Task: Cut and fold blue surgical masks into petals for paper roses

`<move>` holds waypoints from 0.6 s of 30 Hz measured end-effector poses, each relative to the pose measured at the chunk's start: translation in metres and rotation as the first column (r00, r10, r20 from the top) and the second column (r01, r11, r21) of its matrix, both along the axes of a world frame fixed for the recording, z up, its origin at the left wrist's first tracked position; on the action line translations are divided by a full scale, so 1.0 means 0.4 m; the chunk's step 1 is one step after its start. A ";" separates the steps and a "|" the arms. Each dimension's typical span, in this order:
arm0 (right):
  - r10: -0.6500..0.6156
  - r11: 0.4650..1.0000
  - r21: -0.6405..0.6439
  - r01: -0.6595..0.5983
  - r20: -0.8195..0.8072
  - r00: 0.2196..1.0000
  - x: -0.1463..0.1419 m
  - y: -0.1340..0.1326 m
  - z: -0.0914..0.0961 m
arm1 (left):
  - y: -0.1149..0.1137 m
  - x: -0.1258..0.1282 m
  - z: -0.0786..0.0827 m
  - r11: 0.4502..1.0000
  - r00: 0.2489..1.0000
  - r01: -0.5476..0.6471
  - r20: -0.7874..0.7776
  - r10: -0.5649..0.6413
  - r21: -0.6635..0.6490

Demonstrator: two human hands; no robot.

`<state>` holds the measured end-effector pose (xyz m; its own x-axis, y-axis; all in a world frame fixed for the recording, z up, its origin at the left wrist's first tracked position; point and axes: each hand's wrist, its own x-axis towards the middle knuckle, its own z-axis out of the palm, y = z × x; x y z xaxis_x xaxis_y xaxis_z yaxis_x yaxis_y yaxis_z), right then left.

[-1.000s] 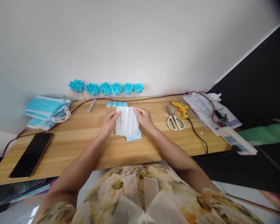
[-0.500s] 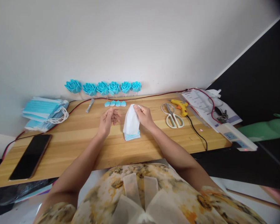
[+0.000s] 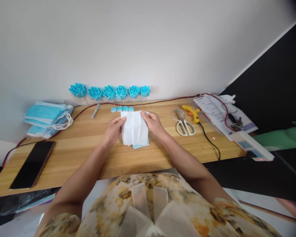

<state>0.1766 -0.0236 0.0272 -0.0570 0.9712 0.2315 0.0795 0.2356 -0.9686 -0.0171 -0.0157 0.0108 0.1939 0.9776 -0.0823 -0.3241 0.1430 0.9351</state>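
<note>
Sheet [image 3: 135, 130], white and creased, hung at frame centre, pinched near its upper corners by the left hand [image 3: 114, 130] and right hand [image 3: 153, 123], partly hiding what looked like a blue stack [image 3: 141, 145] on the tabletop [image 3: 88, 156].

Left of our fingers [image 3: 145, 116] we have masks [image 3: 43, 113] and a phone [image 3: 33, 164] on the surface [image 3: 76, 146]; right, scissors [image 3: 182, 121] and a glue gun [image 3: 191, 113]; beyond, flowers [image 3: 121, 92].

You are wearing a pale top [image 3: 106, 210] that is showing blotches of orange, yellow-brown and dark grey. Its short sleeves [image 3: 60, 225] are carrying the same print and leaving your forearms [image 3: 88, 171] bare. A plain whitish bow [image 3: 174, 222] is spreading across the front, two flat strips [image 3: 139, 196] showing near it.
</note>
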 end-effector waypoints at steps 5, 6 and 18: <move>0.024 0.999 -0.024 -0.023 0.039 0.999 -0.001 0.003 -0.012 | 0.000 -0.007 0.002 0.981 0.983 -0.155 -0.080 0.166 0.120; 0.014 1.000 -0.023 -0.012 0.067 0.998 -0.002 0.002 -0.013 | 0.000 -0.007 0.002 0.977 0.979 -0.170 -0.093 0.183 0.131; -0.136 0.980 0.181 0.085 0.298 0.945 -0.012 0.003 -0.025 | -0.011 -0.002 -0.004 0.907 0.889 -0.237 -0.300 0.348 0.348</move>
<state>0.1719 -0.0222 0.0174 -0.0450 0.9258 0.3754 0.4016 0.3608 -0.8418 -0.0178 -0.0203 0.0091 -0.0921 0.9736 0.2089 0.0452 -0.2055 0.9776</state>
